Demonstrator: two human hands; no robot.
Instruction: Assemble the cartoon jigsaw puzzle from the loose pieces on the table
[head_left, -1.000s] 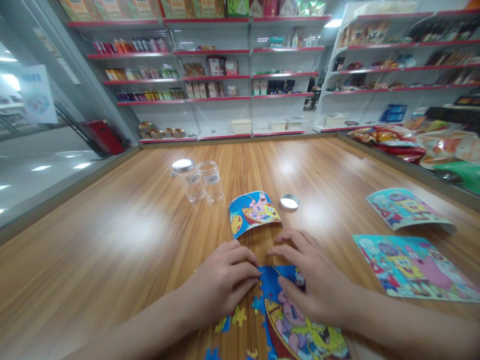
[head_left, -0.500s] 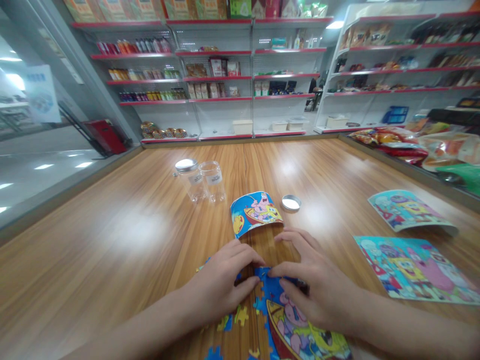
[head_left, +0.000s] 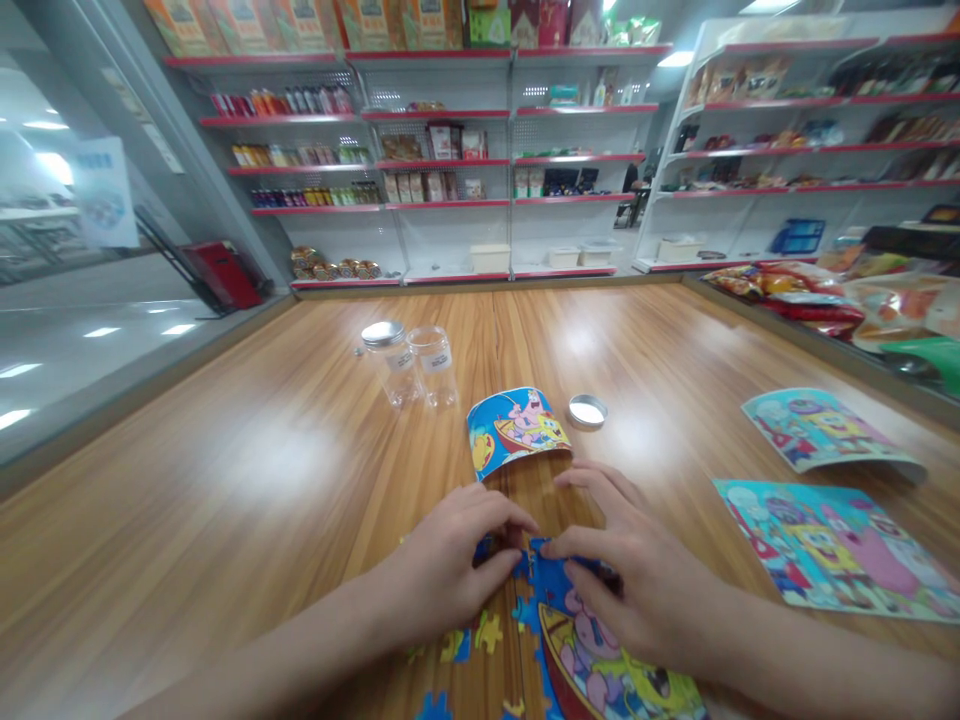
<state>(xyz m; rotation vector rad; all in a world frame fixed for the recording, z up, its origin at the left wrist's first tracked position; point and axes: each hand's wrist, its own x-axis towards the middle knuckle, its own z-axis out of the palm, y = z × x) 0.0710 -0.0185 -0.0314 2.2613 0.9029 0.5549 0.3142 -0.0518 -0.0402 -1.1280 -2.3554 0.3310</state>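
Note:
A partly assembled jigsaw puzzle (head_left: 574, 640) lies at the near middle of the table, showing cartoon figures in a boat on blue. At its upper left edge, my left hand (head_left: 469, 550) has thumb and forefinger bent around a small blue puzzle piece (head_left: 526, 566), largely hidden by the fingertips. My right hand (head_left: 626, 550) rests on the puzzle's top part with fingers apart, the forefinger close to that piece. Loose pieces, among them a yellow puzzle piece (head_left: 489, 632) and a blue puzzle piece (head_left: 433, 706), lie left of the puzzle. Others are partly under my left hand.
A curved picture card (head_left: 517, 430) stands beyond my hands, beside a metal lid (head_left: 588, 410). Two clear jars, one a lidded jar (head_left: 394, 365) and one an open jar (head_left: 435, 370), stand farther left. At right lie a flat picture sheet (head_left: 840, 550) and another curved card (head_left: 829, 430).
The view has shifted slightly, so everything sits a little lower and to the right. My left fingertips have moved slightly at the puzzle's edge. My right hand stays on the puzzle.

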